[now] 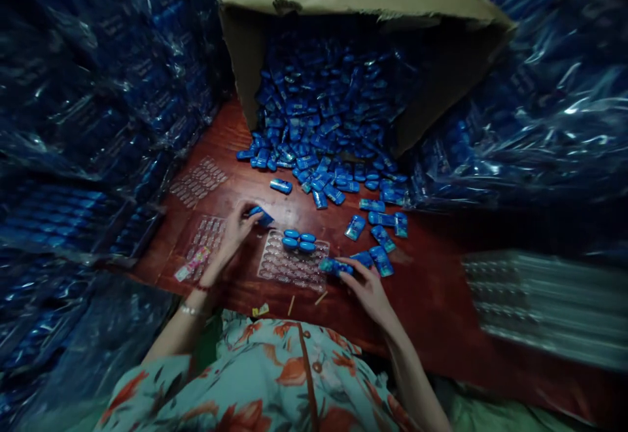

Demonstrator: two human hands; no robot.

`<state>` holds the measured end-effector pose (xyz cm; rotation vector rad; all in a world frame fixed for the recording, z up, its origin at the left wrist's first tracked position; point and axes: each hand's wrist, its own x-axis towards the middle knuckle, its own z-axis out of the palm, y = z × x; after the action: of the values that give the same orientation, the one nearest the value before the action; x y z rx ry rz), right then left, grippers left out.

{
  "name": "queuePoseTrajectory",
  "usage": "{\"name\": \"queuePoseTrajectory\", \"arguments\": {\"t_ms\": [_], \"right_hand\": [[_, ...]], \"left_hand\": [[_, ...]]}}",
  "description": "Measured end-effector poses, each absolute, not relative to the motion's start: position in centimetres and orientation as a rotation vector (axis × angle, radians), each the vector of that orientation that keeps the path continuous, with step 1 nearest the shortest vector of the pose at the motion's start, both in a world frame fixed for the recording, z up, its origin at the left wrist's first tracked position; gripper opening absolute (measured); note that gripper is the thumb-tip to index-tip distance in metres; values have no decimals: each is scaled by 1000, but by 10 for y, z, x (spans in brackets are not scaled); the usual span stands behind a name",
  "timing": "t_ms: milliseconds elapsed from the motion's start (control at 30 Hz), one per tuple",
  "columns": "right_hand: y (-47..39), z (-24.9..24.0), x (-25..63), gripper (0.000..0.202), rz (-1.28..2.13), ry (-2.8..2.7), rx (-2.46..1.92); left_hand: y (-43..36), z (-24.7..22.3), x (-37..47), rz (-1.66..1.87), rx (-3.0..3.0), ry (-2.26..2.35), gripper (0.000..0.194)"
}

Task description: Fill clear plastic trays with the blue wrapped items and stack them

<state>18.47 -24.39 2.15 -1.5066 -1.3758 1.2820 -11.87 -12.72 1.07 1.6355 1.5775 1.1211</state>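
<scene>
In the head view a clear plastic blister tray lies on the red-brown table, with several small blue containers set in its far rows. My left hand, beyond the tray's left corner, is closed on a small blue container. At the tray's right side, my right hand grips another blue container with a printed label. More blue containers lie loose just beyond the right hand. What these small containers hold cannot be made out.
A tipped cardboard box spills a heap of blue containers onto the table. Empty clear trays lie at left, near a colourful wrapper. Stacked clear trays stand at right. Plastic-wrapped blue packs wall both sides.
</scene>
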Motion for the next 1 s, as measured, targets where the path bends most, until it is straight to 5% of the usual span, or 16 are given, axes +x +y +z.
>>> {"name": "queuePoseTrajectory", "arguments": {"t_ms": [200,500,767,1000], "right_hand": [[-247,21,148,29,783,-1812,-1462],[-214,41,140,27,88,-2691,-1303],[-208,56,106,24,47,-2896,-1238],[-238,42,153,48,-37,-2463,-1636]], "left_hand": [[-225,18,-106,1151,1672,1550,20],[-214,1,-83,1002,2263,1175,26],[-212,16,-81,543,2596,1006,32],[-201,7,-105,936,2461,1280,40]]}}
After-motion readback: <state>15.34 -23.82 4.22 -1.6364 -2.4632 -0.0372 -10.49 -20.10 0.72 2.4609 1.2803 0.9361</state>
